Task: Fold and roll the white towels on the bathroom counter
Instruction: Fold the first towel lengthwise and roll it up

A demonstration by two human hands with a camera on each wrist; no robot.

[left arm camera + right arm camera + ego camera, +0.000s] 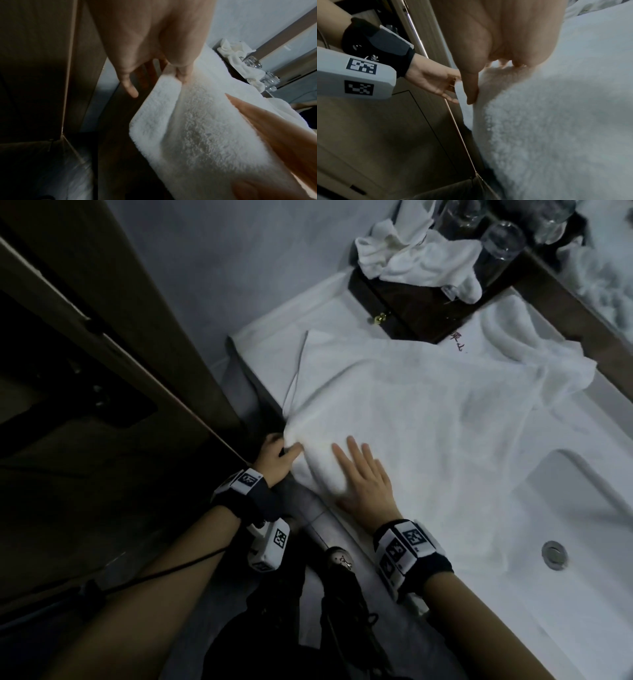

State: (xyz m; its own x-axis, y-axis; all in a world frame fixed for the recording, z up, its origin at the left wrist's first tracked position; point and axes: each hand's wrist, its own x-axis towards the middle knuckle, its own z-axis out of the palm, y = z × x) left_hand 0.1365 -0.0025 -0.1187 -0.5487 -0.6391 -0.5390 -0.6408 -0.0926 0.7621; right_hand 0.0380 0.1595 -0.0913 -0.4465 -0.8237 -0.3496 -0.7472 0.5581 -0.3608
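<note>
Left hand [274, 457] at the table's [260, 326] left front edge, thumb and fingers pinching the corner of the white towel [428, 405]. Right hand [366, 477] just beside it, fingers straight, palm flat on the towel's folded near edge, gripping nothing. Towel lies spread across the table, reaching the sink basin [575, 508]. Farther back: crumpled towel [411, 254] on a dark wooden box [394, 299], drinking glasses [500, 244] beside it.
</note>
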